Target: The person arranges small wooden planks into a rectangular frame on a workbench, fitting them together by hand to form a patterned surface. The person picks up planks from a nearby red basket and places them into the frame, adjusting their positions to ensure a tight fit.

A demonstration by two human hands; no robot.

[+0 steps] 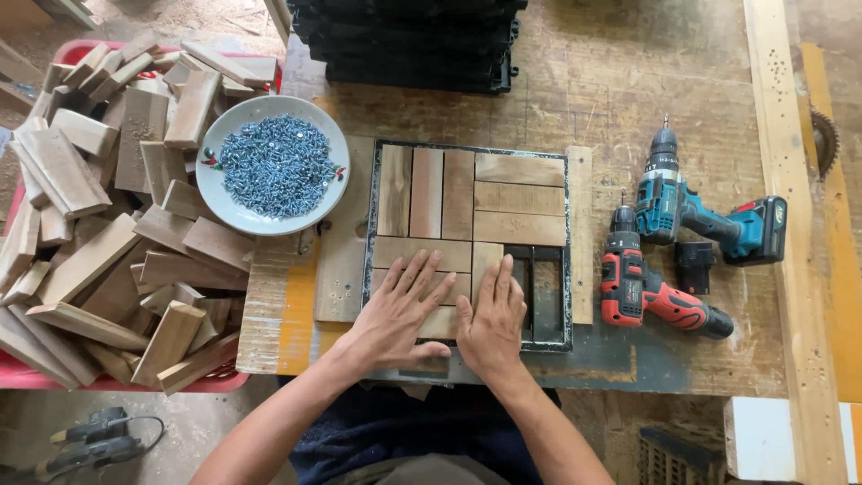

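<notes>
A black square frame (564, 233) lies on the workbench, filled with short wooden slats (519, 198) set in a block pattern. Its lower right corner still shows bare black grid (544, 301). My left hand (397, 310) lies flat, fingers spread, on the horizontal slats in the lower left part. My right hand (494, 319) presses flat on an upright slat (486, 256) beside the bare grid. Neither hand grips anything.
A white plate of silver screws (273, 166) sits left of the frame. A red crate (99, 382) heaped with wood offcuts fills the left side. A red drill (642, 287) and a teal drill (691, 211) lie at right, a loose black battery (694, 265) between them. Black grid tiles (413, 45) are stacked behind.
</notes>
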